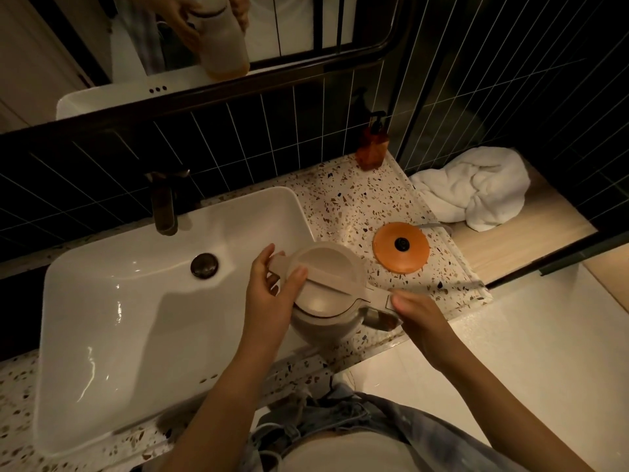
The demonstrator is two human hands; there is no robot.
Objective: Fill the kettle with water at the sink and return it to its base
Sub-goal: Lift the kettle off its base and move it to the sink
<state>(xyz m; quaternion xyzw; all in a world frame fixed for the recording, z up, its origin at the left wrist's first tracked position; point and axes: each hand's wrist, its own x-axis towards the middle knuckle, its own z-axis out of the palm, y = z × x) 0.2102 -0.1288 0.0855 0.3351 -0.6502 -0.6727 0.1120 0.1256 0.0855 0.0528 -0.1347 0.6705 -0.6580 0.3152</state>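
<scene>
A beige kettle [328, 294] is held above the right edge of the white sink [136, 318], over the terrazzo counter. My left hand [272, 294] grips the kettle's spout side and lid rim, thumb on top of the lid. My right hand [413, 315] is closed around the kettle's handle at its right. The lid looks closed. The orange round kettle base [401, 246] lies on the counter behind and right of the kettle, with nothing on it. A dark faucet [165, 202] stands at the back of the sink; no water runs from it.
An amber soap dispenser [372, 144] stands at the counter's back right corner. A crumpled white towel [476, 187] lies on a wooden ledge to the right. The sink drain plug [204, 265] sits mid-basin. A mirror above reflects the kettle and hands.
</scene>
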